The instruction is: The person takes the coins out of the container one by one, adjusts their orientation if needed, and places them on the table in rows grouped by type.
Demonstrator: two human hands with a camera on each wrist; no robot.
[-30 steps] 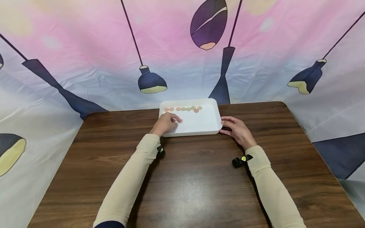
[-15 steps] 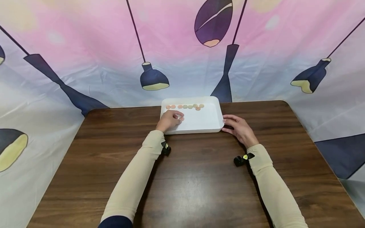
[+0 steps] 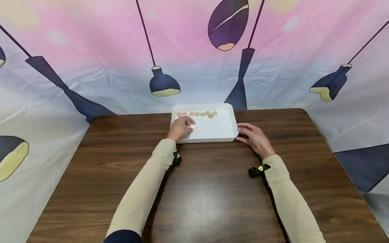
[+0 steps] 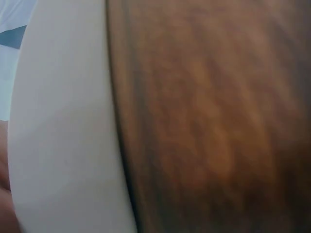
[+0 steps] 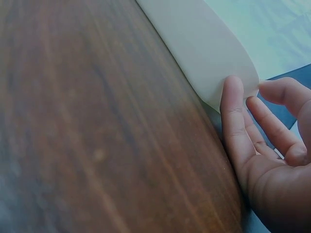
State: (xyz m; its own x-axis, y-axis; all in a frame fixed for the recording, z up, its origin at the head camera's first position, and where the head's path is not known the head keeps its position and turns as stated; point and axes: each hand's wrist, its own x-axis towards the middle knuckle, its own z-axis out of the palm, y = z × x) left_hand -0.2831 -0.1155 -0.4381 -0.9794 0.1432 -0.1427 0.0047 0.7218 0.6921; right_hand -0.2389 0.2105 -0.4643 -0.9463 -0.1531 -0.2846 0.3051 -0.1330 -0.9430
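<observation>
A shallow white tray (image 3: 214,131) stands near the far edge of the table. My left hand (image 3: 180,129) reaches over its left side and pinches a copper-coloured coin (image 3: 192,126) between thumb and fingertip. Behind the hand, several coins lie in a loose row along the back of the tray, with copper coins (image 3: 184,114) on the left and duller greenish-gold coins (image 3: 202,114) further right. At the tray's front right corner my right hand (image 3: 254,137) grips the wall. The right wrist view shows its thumb (image 5: 233,97) against the tray's outer side.
The tray rests on a dark wood-grain table (image 3: 200,189). Directly behind the table hangs a patterned cloth (image 3: 121,87) with printed lamps. A small black camera (image 3: 177,158) is strapped at the left wrist, another black camera (image 3: 254,172) at the right.
The coin under my left fingers has come up from lying flat and now tilts, held at the fingertips. My right hand has stayed at the tray corner. The head view has shifted slightly.
</observation>
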